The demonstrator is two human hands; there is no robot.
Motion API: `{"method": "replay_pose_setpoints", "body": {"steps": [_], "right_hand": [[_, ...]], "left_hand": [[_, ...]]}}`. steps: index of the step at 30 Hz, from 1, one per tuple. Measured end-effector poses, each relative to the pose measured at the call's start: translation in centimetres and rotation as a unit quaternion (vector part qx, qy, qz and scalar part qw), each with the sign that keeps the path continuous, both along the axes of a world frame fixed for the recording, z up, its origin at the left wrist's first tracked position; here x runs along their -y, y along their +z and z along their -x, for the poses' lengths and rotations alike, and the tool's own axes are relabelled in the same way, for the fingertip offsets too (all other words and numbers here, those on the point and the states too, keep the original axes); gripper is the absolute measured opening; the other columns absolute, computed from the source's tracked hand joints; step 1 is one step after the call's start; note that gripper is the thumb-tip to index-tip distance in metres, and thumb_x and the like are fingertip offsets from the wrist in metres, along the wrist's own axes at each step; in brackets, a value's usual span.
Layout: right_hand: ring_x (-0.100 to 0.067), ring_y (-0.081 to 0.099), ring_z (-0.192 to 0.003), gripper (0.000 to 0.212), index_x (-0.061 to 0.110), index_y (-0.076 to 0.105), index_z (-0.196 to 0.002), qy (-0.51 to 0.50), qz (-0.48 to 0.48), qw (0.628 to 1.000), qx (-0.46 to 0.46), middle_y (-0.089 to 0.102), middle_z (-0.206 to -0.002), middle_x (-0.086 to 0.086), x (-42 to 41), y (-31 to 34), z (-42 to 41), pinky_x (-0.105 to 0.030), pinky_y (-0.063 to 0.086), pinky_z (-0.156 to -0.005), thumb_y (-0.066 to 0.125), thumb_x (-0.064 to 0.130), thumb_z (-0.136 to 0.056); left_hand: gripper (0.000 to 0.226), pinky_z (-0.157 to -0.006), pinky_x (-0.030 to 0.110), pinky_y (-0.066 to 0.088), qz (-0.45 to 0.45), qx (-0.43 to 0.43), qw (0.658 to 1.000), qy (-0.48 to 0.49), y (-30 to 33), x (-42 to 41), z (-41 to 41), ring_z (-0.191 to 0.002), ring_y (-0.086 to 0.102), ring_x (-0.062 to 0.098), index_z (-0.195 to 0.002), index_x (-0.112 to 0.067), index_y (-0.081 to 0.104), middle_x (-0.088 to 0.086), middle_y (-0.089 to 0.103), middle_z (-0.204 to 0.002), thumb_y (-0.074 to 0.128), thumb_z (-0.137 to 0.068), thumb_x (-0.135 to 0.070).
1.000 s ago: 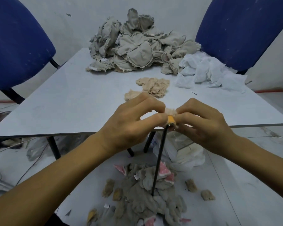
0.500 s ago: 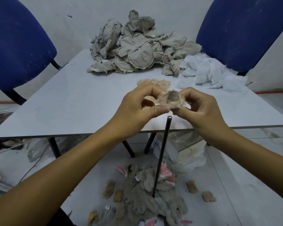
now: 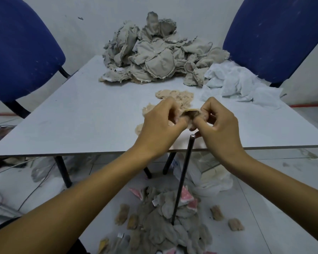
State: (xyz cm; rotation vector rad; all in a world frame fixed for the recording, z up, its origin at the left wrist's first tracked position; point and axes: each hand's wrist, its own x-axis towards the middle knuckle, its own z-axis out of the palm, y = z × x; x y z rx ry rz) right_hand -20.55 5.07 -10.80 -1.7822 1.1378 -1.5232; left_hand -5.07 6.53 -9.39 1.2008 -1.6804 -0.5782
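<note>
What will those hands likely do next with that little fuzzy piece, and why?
Probably set the fuzzy piece on the tan pile just beyond: the left hand and right hand pinch it above the rod, clear of it, and similar pieces already lie there.

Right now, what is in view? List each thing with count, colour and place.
plush piece: one, tan, pinched between left hand and right hand
table: one, pale grey, ahead
fabric shells: heap, grey, far side of table
cloth: heap, white, far right of table
plush scraps: few, tan, mid-table
chairs: two, blue, flanking the table
floor pile: one, grey with pink, on the floor nearest
rod: one, dark, upright from floor pile
bag: one, white, under table
left hand: one, grip on the plush piece
right hand: one, grip on the plush piece
</note>
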Motion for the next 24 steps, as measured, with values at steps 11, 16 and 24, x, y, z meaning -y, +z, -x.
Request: {"method": "replay_pose_setpoints", "body": {"steps": [11, 16, 24], "right_hand": [[-0.015, 0.053, -0.084, 0.027, 0.016, 0.052, -0.087, 0.250, -0.116, 0.961, -0.001, 0.051, -0.090, -0.002, 1.7, 0.0, 1.1, -0.023, 0.044, -0.068, 0.053, 0.004, -0.063], [-0.017, 0.059, -0.066, 0.025, 0.021, 0.061, -0.070, 0.139, -0.201, 0.967, 0.068, 0.056, -0.070, 0.005, 2.8, -0.4, 1.2, -0.024, 0.049, -0.052, 0.048, 0.003, -0.058], [-0.019, 0.060, -0.068, 0.035, 0.023, 0.067, -0.065, 0.093, -0.183, 0.977, -0.058, 0.064, -0.066, 0.000, 3.4, -0.8, 0.4, -0.036, 0.050, -0.070, 0.055, -0.006, -0.080]], "left_hand": [[0.015, -0.055, 0.023, 0.051, -0.255, -0.240, 0.931, -0.106, 1.0, 0.2, -1.6, -0.060, 0.059, 0.011, -0.092, -0.009, 0.071, 0.006, 0.064, -0.078, 0.061, -0.092, 0.002], [0.019, -0.082, 0.012, 0.040, -0.115, 0.085, 0.990, 0.003, 1.1, 0.5, -3.7, -0.102, 0.054, 0.003, -0.101, -0.025, 0.076, -0.013, 0.061, -0.105, 0.058, -0.097, -0.021], [0.025, -0.082, 0.022, 0.033, -0.108, 0.337, 0.934, 0.055, -0.1, 1.4, -6.1, -0.107, 0.052, 0.016, -0.117, -0.026, 0.070, -0.001, 0.056, -0.113, 0.065, -0.092, -0.029]]}}
